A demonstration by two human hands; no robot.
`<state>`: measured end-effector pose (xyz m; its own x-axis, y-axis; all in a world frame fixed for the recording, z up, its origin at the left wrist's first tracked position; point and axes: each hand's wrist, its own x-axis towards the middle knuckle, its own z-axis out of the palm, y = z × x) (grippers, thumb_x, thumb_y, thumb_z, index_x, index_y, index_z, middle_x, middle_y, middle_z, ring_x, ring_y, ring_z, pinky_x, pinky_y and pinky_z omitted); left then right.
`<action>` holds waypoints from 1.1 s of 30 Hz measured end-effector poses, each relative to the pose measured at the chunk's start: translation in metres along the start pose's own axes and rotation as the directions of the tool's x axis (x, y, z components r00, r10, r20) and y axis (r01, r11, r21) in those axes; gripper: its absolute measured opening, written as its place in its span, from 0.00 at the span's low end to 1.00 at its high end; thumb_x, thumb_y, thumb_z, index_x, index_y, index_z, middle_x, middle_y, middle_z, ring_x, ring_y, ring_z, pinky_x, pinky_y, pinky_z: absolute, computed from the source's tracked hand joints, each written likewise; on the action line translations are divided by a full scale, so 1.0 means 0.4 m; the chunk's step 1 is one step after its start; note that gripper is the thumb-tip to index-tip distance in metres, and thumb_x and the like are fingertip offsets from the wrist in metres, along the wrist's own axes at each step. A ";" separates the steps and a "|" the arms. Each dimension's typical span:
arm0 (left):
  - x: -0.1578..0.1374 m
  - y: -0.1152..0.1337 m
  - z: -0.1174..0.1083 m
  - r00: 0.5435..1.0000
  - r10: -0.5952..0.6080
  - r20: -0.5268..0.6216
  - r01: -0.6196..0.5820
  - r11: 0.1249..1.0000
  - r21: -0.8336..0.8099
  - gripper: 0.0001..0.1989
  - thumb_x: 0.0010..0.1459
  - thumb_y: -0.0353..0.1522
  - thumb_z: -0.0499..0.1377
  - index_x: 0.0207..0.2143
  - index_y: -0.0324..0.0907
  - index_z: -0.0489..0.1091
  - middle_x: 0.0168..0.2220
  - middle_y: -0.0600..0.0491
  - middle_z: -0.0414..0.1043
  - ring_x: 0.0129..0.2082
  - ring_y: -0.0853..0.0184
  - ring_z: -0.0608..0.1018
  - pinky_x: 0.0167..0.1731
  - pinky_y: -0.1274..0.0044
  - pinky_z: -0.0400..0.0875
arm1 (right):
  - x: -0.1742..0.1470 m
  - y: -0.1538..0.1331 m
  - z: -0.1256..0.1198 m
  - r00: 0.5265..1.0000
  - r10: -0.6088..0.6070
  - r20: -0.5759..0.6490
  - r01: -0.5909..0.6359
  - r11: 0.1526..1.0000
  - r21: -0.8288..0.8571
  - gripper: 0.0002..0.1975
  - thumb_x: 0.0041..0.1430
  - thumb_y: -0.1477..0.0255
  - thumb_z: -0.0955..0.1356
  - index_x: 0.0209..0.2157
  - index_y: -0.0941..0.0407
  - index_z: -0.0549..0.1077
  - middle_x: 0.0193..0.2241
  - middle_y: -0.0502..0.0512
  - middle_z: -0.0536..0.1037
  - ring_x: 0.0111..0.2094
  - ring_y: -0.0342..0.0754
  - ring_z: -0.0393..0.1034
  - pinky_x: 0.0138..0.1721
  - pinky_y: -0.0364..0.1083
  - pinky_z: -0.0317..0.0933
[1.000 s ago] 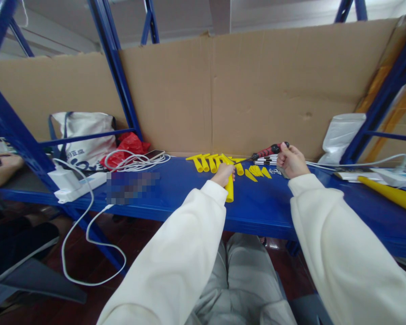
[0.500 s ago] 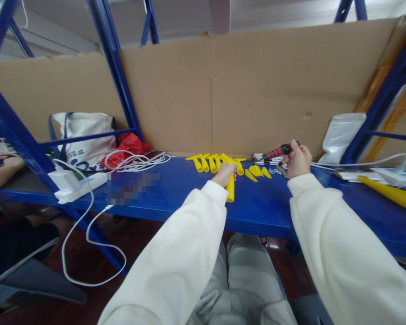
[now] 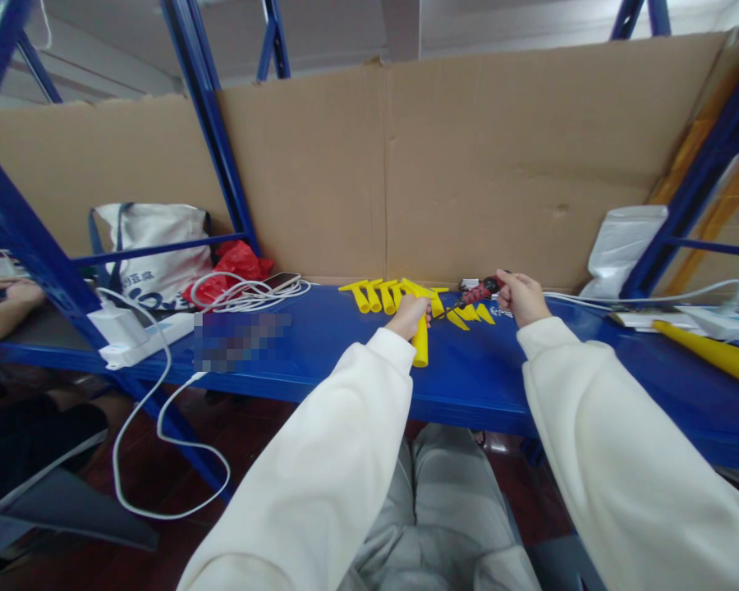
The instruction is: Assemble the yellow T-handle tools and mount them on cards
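Note:
My left hand (image 3: 409, 318) is closed around a yellow plastic tube piece (image 3: 420, 348), whose round end points toward me at the front of the blue shelf (image 3: 320, 341). In my right hand (image 3: 522, 297) is a red and black screwdriver (image 3: 484, 290), gripped near the back of its handle. Its shaft slants down to the left toward the held piece; whether the tip touches is too small to tell. Behind my left hand stand several more yellow tube pieces (image 3: 374, 297) in a row. Small flat yellow pieces (image 3: 484, 313) lie beneath the screwdriver.
White coiled cable (image 3: 252, 294), a power strip (image 3: 151, 341), a cloth bag (image 3: 153, 254) and a red plastic bag (image 3: 237, 264) are on the left. A white pouch (image 3: 625, 246) and a long yellow part (image 3: 708, 353) are on the right. Cardboard (image 3: 468, 164) walls the back. Another person's hand (image 3: 21, 294) shows far left.
My right hand has moved left and down with the screwdriver, bringing its handle closer to the yellow piece. My left hand has stayed in place on that piece.

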<state>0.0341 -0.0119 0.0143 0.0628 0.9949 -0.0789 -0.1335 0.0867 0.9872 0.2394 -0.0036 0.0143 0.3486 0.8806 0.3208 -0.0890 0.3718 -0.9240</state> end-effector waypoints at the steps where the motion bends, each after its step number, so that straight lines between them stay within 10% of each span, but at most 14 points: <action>1: 0.000 0.001 0.000 1.000 -0.001 0.000 0.001 1.000 -0.002 0.14 0.57 0.18 0.55 0.26 0.43 0.58 0.17 0.61 0.57 0.15 0.75 0.60 0.18 0.80 0.54 | -0.002 0.001 0.000 0.998 0.058 0.025 -0.057 0.997 -0.046 0.26 0.44 0.60 0.80 0.23 0.52 0.59 0.09 0.39 0.57 0.10 0.37 0.49 0.10 0.37 0.43; 5: -0.002 0.003 -0.001 1.000 0.000 -0.018 0.000 1.000 -0.013 0.14 0.58 0.18 0.55 0.26 0.44 0.57 0.17 0.61 0.57 0.14 0.75 0.60 0.18 0.81 0.54 | -0.015 0.007 0.001 0.908 0.336 0.252 -0.260 0.921 -0.289 0.23 0.40 0.64 0.82 0.21 0.55 0.66 0.11 0.46 0.67 0.11 0.38 0.57 0.09 0.36 0.47; 14: -0.003 -0.001 0.007 1.000 0.016 -0.027 -0.015 0.999 0.049 0.10 0.57 0.19 0.55 0.31 0.42 0.63 0.19 0.60 0.59 0.15 0.73 0.62 0.20 0.79 0.59 | -0.030 0.052 0.019 0.788 0.400 0.469 -0.091 0.827 -0.554 0.20 0.35 0.66 0.84 0.24 0.55 0.73 0.18 0.49 0.78 0.12 0.39 0.63 0.09 0.36 0.53; 27: 0.029 -0.031 0.011 0.983 0.183 0.012 -0.183 0.972 0.147 0.32 0.52 0.16 0.55 0.59 0.43 0.69 0.36 0.53 0.73 0.20 0.73 0.70 0.25 0.80 0.68 | -0.031 0.048 0.024 0.817 0.293 0.496 0.075 0.799 -0.596 0.15 0.36 0.62 0.82 0.20 0.54 0.77 0.16 0.49 0.75 0.16 0.42 0.65 0.12 0.38 0.56; 33: 0.048 -0.048 0.007 0.966 0.241 0.091 -0.257 0.914 0.314 0.33 0.50 0.14 0.57 0.58 0.39 0.74 0.41 0.47 0.79 0.23 0.73 0.74 0.30 0.78 0.73 | 0.035 0.053 -0.039 0.941 -0.053 0.335 0.275 0.695 -0.665 0.09 0.42 0.79 0.75 0.16 0.53 0.75 0.18 0.49 0.75 0.22 0.43 0.67 0.23 0.40 0.62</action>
<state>0.0406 0.0054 -0.0057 0.1186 0.9776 0.1738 0.1728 -0.1926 0.9659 0.2570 0.0121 -0.0042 0.0205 0.9073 0.4200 0.6544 0.3054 -0.6918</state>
